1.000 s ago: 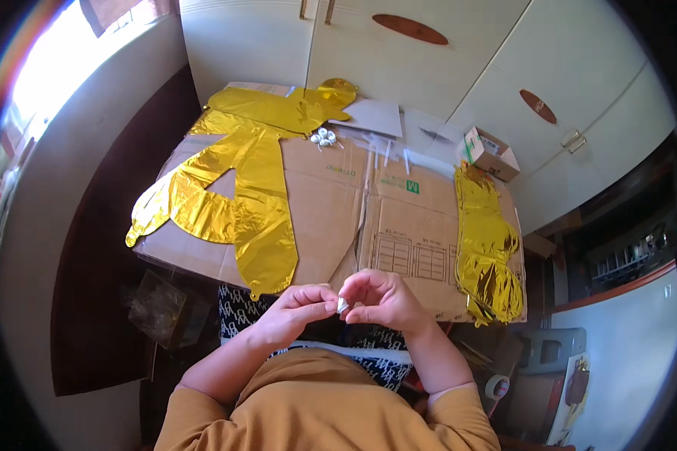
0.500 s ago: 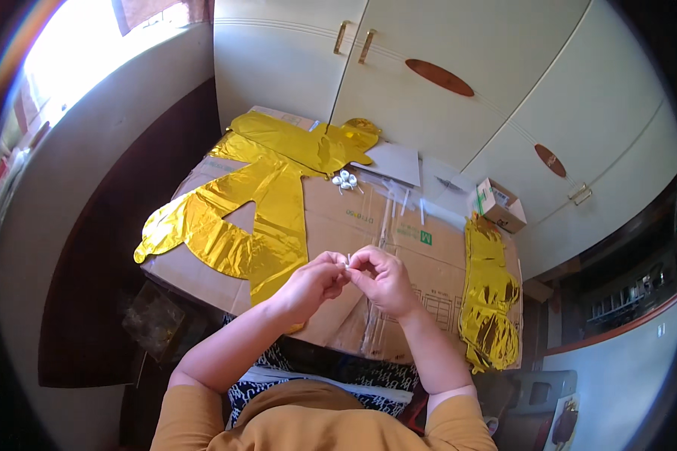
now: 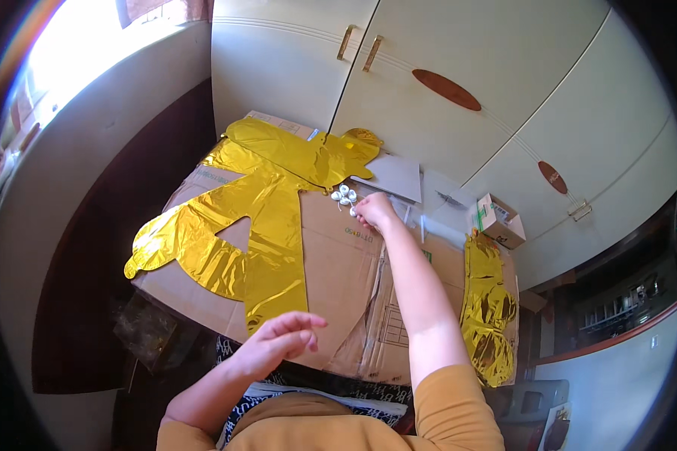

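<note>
My right hand (image 3: 374, 211) stretches out to the far middle of the cardboard, its fingertips pinched on a small white roll (image 3: 353, 213). That roll sits at the near edge of a cluster of several similar shiny white rolls (image 3: 344, 194), some with thin loose tails. Over the cardboard's near edge hovers my left hand (image 3: 286, 346), fingers apart and holding nothing. Flat gold foil (image 3: 267, 240), shaped like an uninflated balloon with a triangular hole, covers the left part of the cardboard (image 3: 338, 278). More gold foil (image 3: 301, 154) lies behind it.
Crumpled gold foil (image 3: 489, 308) lies along the right edge. A small open box (image 3: 500, 221) stands at the back right. Behind the cluster is a flat grey-white sheet (image 3: 393, 177). White cabinet doors (image 3: 459, 45) rise beyond the table, and a dark panel (image 3: 120, 248) stands at left.
My hands, earlier pinched together over the middle around something small and white, have parted. The right moved forward to the white cluster; the left drew back toward me and opened.
</note>
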`<state>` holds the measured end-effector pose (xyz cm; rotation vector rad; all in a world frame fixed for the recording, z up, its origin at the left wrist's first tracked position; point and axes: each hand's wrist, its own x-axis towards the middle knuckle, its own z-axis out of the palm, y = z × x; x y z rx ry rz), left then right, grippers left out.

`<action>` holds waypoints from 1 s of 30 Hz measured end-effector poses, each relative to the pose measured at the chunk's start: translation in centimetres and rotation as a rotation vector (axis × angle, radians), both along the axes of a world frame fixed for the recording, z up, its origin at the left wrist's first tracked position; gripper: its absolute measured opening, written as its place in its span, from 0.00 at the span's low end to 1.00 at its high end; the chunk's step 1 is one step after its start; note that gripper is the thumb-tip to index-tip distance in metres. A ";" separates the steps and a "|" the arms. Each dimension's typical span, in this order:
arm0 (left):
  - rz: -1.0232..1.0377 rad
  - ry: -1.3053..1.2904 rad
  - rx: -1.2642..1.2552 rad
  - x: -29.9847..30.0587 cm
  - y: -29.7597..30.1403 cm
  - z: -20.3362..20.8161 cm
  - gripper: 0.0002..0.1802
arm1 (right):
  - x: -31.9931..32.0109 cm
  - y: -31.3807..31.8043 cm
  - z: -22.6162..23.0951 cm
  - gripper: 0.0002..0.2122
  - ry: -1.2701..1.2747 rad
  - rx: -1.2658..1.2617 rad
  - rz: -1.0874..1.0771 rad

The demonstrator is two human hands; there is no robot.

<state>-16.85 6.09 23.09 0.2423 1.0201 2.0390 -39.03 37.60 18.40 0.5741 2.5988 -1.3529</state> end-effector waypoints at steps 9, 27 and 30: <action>0.028 0.077 -0.145 3.8 -2.4 0.6 0.16 | 3.1 1.3 -0.8 0.11 0.211 -0.333 -0.213; -0.521 0.830 -0.903 8.2 -1.5 -22.3 0.15 | 44.0 -8.3 -17.9 0.12 -0.140 -0.121 0.213; -0.692 0.822 -0.850 8.8 0.2 -23.4 0.15 | 43.1 -9.2 -22.1 0.13 -0.234 -0.243 0.370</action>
